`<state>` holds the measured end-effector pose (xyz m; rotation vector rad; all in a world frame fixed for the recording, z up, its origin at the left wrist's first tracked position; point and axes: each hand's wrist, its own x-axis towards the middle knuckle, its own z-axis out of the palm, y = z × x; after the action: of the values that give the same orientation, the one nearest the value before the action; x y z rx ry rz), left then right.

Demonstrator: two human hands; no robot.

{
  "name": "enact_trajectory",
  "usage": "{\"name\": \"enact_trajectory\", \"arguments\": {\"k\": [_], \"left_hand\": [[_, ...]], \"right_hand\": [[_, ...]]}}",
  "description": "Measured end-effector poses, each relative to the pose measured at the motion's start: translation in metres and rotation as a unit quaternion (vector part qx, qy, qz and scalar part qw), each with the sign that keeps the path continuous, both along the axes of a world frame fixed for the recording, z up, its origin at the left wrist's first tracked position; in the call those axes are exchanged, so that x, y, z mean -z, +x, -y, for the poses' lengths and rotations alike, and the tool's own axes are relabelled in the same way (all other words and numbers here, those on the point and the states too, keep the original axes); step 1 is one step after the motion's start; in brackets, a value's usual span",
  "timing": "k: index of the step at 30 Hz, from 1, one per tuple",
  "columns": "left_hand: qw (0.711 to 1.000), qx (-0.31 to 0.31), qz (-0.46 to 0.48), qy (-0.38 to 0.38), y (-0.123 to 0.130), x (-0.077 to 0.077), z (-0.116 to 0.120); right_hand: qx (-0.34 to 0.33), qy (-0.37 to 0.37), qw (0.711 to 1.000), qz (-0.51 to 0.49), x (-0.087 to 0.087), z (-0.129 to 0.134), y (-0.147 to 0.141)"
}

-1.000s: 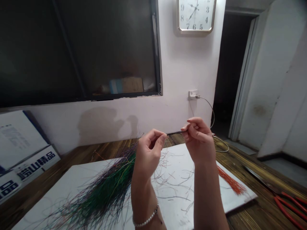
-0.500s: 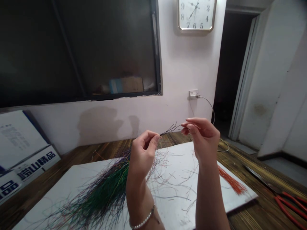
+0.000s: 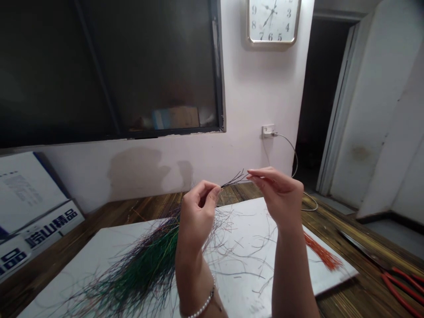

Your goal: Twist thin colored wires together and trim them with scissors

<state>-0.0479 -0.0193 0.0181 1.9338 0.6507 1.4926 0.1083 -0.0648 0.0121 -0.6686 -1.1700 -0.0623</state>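
Note:
My left hand pinches a small bunch of thin dark wires whose loose ends fan out to the right. At those ends is my right hand, its thumb and fingertips pressed together on a wire tip. Below and left of my left hand, a large tangled bundle of green and purple wires lies on a white board. Loose thin wires are scattered over the board's middle. An orange wire bundle rests on its right part, beyond my right forearm.
Red-handled scissors lie on the wooden table at the right. Printed white boxes stand at the left. A white cable runs down from a wall socket behind my right hand.
My right hand has moved slightly left, closer to the wire ends, and its fingers have straightened and come together. My left hand holds nearly the same place.

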Motion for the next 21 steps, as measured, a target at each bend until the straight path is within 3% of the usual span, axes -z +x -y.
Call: {"name": "enact_trajectory", "arguments": {"k": [10, 21], "left_hand": [[1.0, -0.008, -0.013, -0.005, -0.0001, 0.0004, -0.0038], [0.999, -0.027, -0.026, 0.0, 0.0003, 0.0014, -0.0038]], "right_hand": [[-0.003, -0.066, 0.998, 0.016, 0.003, -0.0078, 0.0024], [-0.008, -0.039, 0.999, 0.013, 0.0026, -0.0081, 0.0031]]}}
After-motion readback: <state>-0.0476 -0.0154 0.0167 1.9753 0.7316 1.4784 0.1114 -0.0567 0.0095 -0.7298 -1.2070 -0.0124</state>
